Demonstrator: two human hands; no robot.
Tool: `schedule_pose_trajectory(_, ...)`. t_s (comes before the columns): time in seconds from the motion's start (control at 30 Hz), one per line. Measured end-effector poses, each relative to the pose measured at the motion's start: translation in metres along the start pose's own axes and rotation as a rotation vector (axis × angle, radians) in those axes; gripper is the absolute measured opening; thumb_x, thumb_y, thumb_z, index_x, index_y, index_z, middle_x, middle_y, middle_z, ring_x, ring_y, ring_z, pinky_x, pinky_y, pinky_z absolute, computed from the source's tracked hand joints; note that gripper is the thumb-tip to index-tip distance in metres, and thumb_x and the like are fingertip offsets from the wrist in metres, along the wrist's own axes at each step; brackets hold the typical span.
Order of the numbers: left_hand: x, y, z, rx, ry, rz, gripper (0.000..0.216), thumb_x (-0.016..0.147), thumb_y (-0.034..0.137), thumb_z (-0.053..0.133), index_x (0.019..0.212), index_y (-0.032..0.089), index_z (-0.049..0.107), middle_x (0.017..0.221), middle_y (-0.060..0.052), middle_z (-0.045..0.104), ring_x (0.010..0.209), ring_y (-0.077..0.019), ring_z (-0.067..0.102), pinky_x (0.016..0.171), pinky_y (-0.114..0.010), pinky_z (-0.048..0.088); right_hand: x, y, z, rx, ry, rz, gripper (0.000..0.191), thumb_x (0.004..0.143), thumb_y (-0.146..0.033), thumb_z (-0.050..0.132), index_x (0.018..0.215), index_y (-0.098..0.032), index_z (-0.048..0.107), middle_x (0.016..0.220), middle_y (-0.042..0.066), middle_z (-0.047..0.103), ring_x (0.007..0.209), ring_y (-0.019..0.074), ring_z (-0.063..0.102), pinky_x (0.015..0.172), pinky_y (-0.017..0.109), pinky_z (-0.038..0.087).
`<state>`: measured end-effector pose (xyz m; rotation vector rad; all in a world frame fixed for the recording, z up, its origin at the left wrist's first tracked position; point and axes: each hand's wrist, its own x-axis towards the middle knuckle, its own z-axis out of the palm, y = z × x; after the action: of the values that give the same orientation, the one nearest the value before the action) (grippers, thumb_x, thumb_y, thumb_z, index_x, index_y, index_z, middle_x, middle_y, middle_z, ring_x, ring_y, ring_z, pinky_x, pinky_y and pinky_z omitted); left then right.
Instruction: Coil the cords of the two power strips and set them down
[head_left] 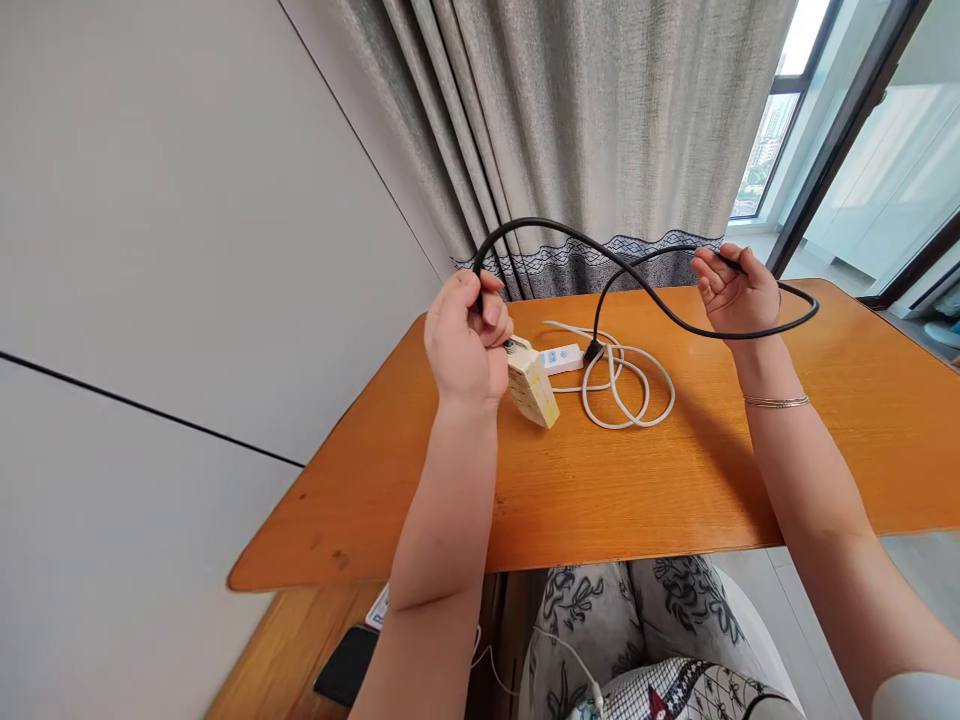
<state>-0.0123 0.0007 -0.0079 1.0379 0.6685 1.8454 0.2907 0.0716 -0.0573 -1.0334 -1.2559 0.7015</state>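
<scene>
My left hand (466,335) is closed round one end of a black cable (570,238), held above the orange wooden table (675,480). Just under that hand a cream, yellowish box-shaped device (532,388) sits tilted on the table. My right hand (735,290) is closed on another stretch of the same black cable, which loops out to the right and back. The cable arcs between both hands, and one branch drops to a black plug (592,352) at a white power strip (561,358). A white cord (626,385) lies coiled beside the strip.
A grey curtain (585,130) hangs behind the table and a plain wall (187,250) stands on the left. A window and glass door (862,150) are at the right. Below the table edge are my patterned lap (637,620), a dark phone (346,665) and a thin white wire.
</scene>
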Motion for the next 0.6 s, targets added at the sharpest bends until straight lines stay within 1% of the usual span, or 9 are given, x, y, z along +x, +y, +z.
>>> schedule_pose_trajectory(0.1, -0.001, -0.001, 0.002, 0.011, -0.018, -0.021, 0.033, 0.095, 0.018, 0.054, 0.062, 0.018, 0.058, 0.048, 0.006, 0.031, 0.038, -0.0051, 0.016, 0.039, -0.021, 0.015, -0.013, -0.014, 0.009, 0.008, -0.090, -0.018, 0.049, 0.094, -0.071, 0.042, 0.112, -0.033, 0.067, 0.120, 0.005, 0.076, 0.127, 0.0284, 0.067, 0.075, 0.036, 0.063)
schedule_pose_trajectory(0.2, -0.003, -0.001, 0.004, 0.034, -0.021, -0.032, 0.032, 0.095, 0.022, 0.056, 0.064, 0.018, 0.057, 0.048, 0.007, 0.031, 0.037, -0.0047, 0.018, 0.039, -0.020, 0.016, -0.025, -0.024, 0.023, 0.048, -0.151, 0.013, 0.045, 0.095, -0.067, 0.041, 0.112, -0.034, 0.067, 0.118, 0.004, 0.076, 0.126, 0.0266, 0.067, 0.075, 0.036, 0.063)
schedule_pose_trajectory(0.3, -0.004, -0.001, 0.005, 0.058, -0.005, -0.045, 0.032, 0.095, 0.027, 0.060, 0.064, 0.019, 0.055, 0.049, 0.007, 0.031, 0.036, -0.0046, 0.020, 0.038, -0.021, 0.018, -0.035, -0.027, 0.038, 0.145, -0.230, 0.093, 0.040, 0.096, -0.061, 0.044, 0.106, -0.031, 0.068, 0.119, 0.005, 0.076, 0.124, 0.0251, 0.067, 0.077, 0.036, 0.063)
schedule_pose_trajectory(0.4, -0.003, -0.002, 0.005, 0.060, 0.004, -0.047, 0.032, 0.095, 0.026, 0.060, 0.064, 0.019, 0.055, 0.049, 0.007, 0.032, 0.035, -0.0045, 0.020, 0.038, -0.022, 0.017, -0.044, -0.027, 0.051, 0.297, -0.370, 0.212, 0.030, 0.093, -0.055, 0.051, 0.094, -0.028, 0.065, 0.115, 0.005, 0.078, 0.118, 0.0240, 0.071, 0.079, 0.034, 0.063)
schedule_pose_trajectory(0.47, -0.003, -0.001, 0.004, 0.055, 0.006, -0.040, 0.033, 0.096, 0.026, 0.059, 0.064, 0.019, 0.055, 0.049, 0.007, 0.032, 0.035, -0.0046, 0.020, 0.038, -0.022, 0.017, -0.048, -0.026, 0.057, 0.352, -0.447, 0.264, 0.027, 0.090, -0.052, 0.054, 0.090, -0.027, 0.064, 0.113, 0.006, 0.079, 0.115, 0.0238, 0.072, 0.080, 0.034, 0.063)
schedule_pose_trajectory(0.53, -0.002, -0.001, 0.003, 0.051, 0.009, -0.028, 0.033, 0.096, 0.026, 0.059, 0.064, 0.019, 0.054, 0.049, 0.007, 0.031, 0.035, -0.0049, 0.020, 0.038, -0.023, 0.017, -0.050, -0.027, 0.059, 0.337, -0.445, 0.250, 0.029, 0.091, -0.054, 0.053, 0.091, -0.027, 0.064, 0.116, 0.005, 0.078, 0.117, 0.0240, 0.071, 0.081, 0.034, 0.062)
schedule_pose_trajectory(0.6, -0.002, 0.001, 0.003, 0.048, 0.014, -0.014, 0.033, 0.096, 0.026, 0.059, 0.064, 0.020, 0.053, 0.049, 0.007, 0.031, 0.035, -0.0050, 0.020, 0.038, -0.023, 0.017, -0.049, -0.027, 0.057, 0.273, -0.370, 0.176, 0.034, 0.093, -0.059, 0.047, 0.096, -0.030, 0.066, 0.121, 0.004, 0.076, 0.125, 0.0243, 0.067, 0.081, 0.036, 0.062)
